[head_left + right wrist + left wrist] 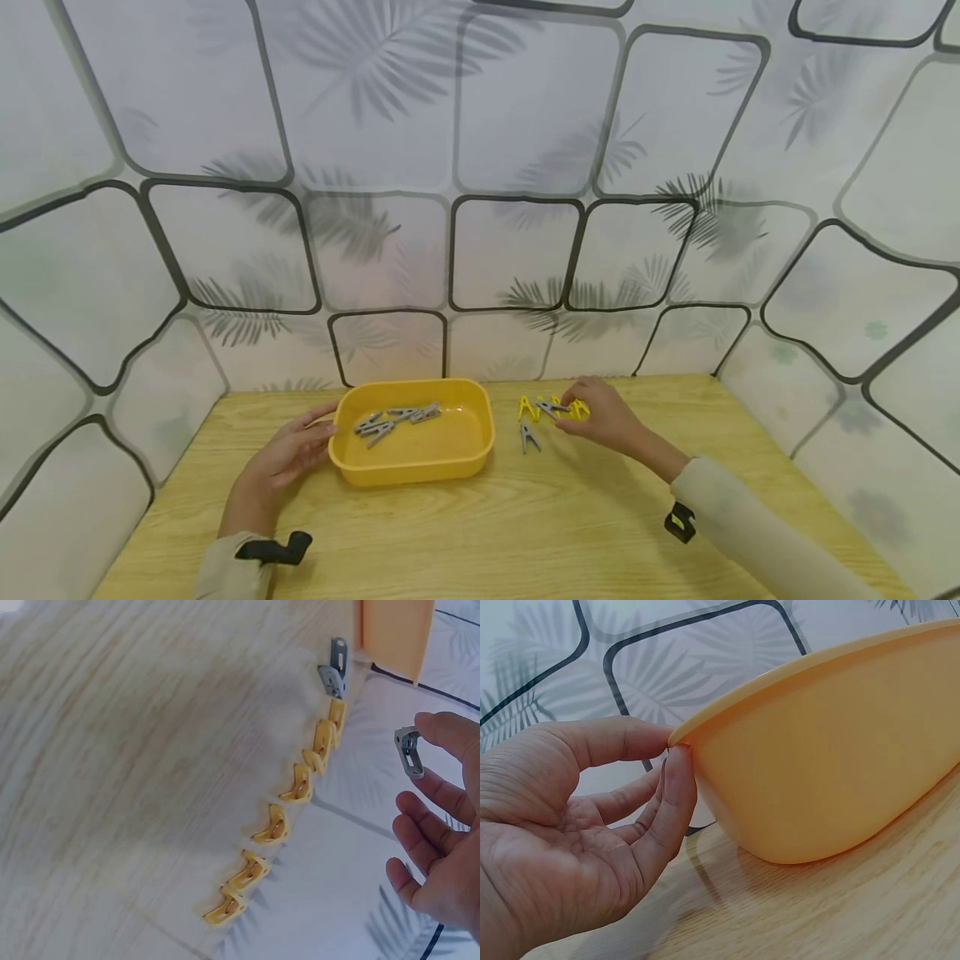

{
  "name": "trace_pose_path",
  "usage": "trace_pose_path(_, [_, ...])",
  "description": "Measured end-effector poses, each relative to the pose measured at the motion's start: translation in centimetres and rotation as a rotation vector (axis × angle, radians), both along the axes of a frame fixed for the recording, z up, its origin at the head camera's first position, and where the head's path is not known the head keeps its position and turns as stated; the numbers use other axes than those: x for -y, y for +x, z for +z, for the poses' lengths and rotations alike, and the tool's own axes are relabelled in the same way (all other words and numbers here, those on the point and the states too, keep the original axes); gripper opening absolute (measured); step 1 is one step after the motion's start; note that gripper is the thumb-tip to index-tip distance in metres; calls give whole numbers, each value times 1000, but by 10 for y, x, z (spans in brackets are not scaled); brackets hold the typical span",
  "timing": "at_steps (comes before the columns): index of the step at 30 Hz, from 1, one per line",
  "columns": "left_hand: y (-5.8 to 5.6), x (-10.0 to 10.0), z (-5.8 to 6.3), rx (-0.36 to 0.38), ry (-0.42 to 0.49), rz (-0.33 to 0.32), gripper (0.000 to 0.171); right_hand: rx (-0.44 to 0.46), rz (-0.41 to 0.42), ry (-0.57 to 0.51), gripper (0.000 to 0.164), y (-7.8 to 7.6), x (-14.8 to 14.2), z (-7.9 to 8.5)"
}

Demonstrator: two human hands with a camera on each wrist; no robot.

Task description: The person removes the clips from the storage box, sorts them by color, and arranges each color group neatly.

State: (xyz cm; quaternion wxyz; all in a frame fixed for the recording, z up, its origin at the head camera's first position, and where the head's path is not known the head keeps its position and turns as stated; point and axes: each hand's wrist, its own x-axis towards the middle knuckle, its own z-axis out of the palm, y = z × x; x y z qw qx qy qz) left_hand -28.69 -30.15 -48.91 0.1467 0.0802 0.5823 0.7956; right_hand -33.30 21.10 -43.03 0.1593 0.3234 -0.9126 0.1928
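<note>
One held gray clothespin projects to the left of the right hand's fingertips in the head view, as I observe it from my remote station. Yellow clothespins are set on the table beside and behind the right hand, which partly hides them from me. A loose gray clothespin lies left of that hand, slightly nearer the wearer. Immediately right of the left hand is a yellow basin containing several other gray clothespins.

The left wrist view shows me the left hand narrowed to a pinch at the basin's rim; the outer wall extends away from its fingertips.

In the right wrist view, I see thumb and forefinger pinching the held clothespin, the other fingers loosely bent. Beyond the fingertips, six yellow clothespins form a slanting row, the loose gray one at its basin end.
</note>
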Motion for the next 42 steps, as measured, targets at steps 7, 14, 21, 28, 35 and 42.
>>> trace_pose_path(7, [1,1,-1,-19,29,-33,34,72,-52,27,23,3,-4,-10])
trace_pose_path(14, [2,1,1,-20,22,-31,34,63,-69,56,22,6,-3,-21])
trace_pose_path(21, [4,1,2,-9,10,-19,33,12,-84,93,22,8,-1,-33])
trace_pose_path(28, [3,2,-1,-15,23,-23,33,27,-129,88,24,11,3,-40])
trace_pose_path(35, [2,1,-2,-4,-6,-6,33,47,-174,106,25,10,7,-47])
trace_pose_path(42, [1,2,0,-22,24,-35,33,79,-220,127,23,12,14,-44])
